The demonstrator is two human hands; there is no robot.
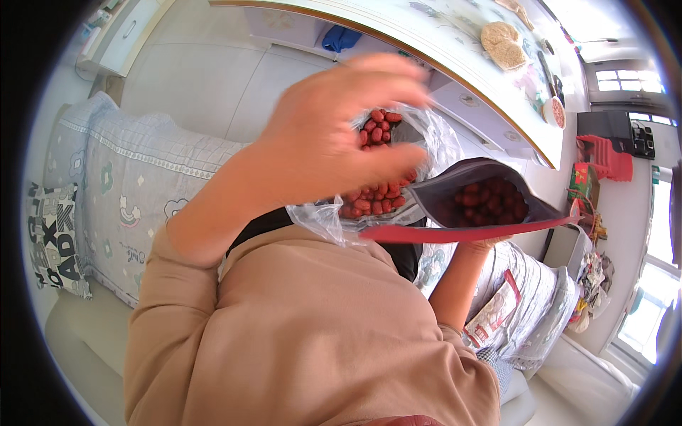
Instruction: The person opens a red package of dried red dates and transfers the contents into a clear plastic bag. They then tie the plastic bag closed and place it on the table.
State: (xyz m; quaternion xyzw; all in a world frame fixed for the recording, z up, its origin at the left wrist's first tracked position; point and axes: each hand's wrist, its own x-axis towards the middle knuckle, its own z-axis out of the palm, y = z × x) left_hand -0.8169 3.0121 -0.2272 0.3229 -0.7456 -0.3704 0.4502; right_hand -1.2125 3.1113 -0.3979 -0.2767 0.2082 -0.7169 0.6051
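Note:
My left hand (341, 122), blurred, is above an opened clear plastic bag (445, 133) of red jujubes (378, 205). Its thumb and fingers are spread apart, and nothing shows between them. Beside that bag, my right hand (487, 242) supports a red pouch (469, 232) with a dark grey lining from below. Most of that hand is hidden by the pouch. The pouch's mouth gapes towards me, and dark red jujubes (490, 202) lie inside. The clear bag lies in front of my body, over my lap.
A long table (458, 58) ahead bears a beige bag (503, 45) and a small bowl (555, 113). A patterned sofa cover (133, 175) spreads to the left. A printed packet (493, 314) lies on the cover at the right. Red stools (607, 157) stand farther right.

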